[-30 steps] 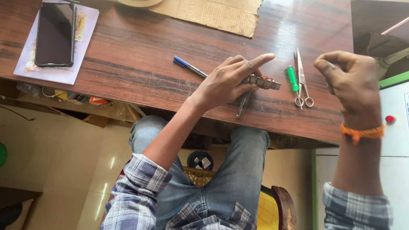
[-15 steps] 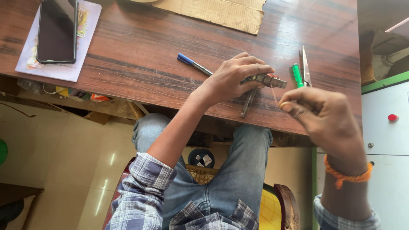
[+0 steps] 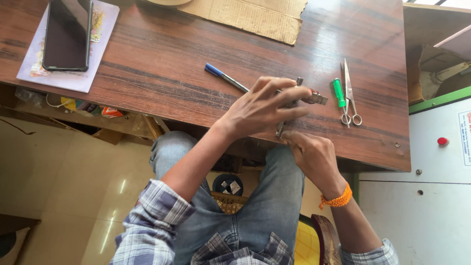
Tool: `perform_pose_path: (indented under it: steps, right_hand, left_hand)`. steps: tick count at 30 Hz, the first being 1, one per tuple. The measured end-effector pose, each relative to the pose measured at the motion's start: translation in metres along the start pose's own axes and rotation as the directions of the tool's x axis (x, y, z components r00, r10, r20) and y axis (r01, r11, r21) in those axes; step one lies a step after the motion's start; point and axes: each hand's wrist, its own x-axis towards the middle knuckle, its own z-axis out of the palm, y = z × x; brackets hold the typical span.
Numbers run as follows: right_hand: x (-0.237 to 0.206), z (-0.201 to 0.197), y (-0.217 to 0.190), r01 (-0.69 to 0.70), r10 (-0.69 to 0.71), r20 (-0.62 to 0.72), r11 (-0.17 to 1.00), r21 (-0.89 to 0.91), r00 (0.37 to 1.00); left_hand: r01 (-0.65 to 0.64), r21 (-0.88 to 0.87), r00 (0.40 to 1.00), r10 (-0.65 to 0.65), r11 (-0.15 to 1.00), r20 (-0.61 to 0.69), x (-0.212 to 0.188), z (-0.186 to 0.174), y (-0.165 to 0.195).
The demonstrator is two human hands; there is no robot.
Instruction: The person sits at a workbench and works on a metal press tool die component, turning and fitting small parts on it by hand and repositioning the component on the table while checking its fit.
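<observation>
Left hand (image 3: 262,108) fingers pressed on slim metal tool (image 3: 314,98), right hand (image 3: 314,157) fingers curled at grained wooden desk (image 3: 162,64) edge

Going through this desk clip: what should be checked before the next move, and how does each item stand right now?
1. Left hand grips the metal tool: ok, fingers closed over it.
2. Right hand holds the tool's lower end: cannot tell, its fingertips are hidden at the table edge.
3. Tool supported by the table: ok, though close to the near edge.
4. Scissors and green screwdriver clear of both hands: ok, lying apart to the side.
5. Blue pen clear of the left hand: not ok, one end runs under it.
6. Phone out of the way: ok, at the far corner.
</observation>
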Motion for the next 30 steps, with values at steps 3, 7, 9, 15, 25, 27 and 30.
perform_pose_path:
  steps: [3, 7, 9, 15, 25, 27, 30]
  right_hand:
    - [-0.011, -0.007, -0.002, 0.029, -0.03, 0.015, 0.998, 0.055, 0.999]
    - [-0.011, -0.031, -0.011, 0.064, -0.07, 0.03, 0.983, 0.173, 0.997]
    - [-0.005, -0.046, -0.015, 0.003, 0.0, -0.017, 0.989, 0.147, 1.0]
    - [0.053, -0.063, -0.012, -0.006, 0.022, -0.157, 0.995, 0.099, 0.987]
    - [0.118, -0.06, 0.011, -0.139, 0.141, -0.038, 0.988, 0.065, 0.989]
    - [0.125, -0.058, 0.021, -0.172, 0.173, -0.006, 0.982, 0.08, 0.985]
    - [0.13, -0.051, 0.039, -0.222, 0.22, 0.033, 0.973, 0.059, 0.975]
  left_hand:
    - [-0.03, 0.039, 0.998, 0.028, 0.999, 0.056, -0.012, -0.003, 0.006]
    - [-0.014, 0.092, 0.996, 0.005, 0.996, 0.094, -0.017, -0.008, 0.01]
    - [0.11, -0.015, 0.989, -0.108, 0.994, 0.103, -0.016, -0.009, 0.014]
    - [0.646, -0.665, 0.604, -0.784, 0.375, 0.145, -0.015, 0.002, 0.045]
    - [0.452, -0.842, 0.321, -0.826, -0.296, 0.463, -0.004, 0.025, 0.038]
    - [0.446, -0.835, 0.304, -0.824, -0.322, 0.479, -0.005, 0.025, 0.037]
    - [0.479, -0.829, 0.258, -0.856, -0.289, 0.447, -0.002, 0.028, 0.036]
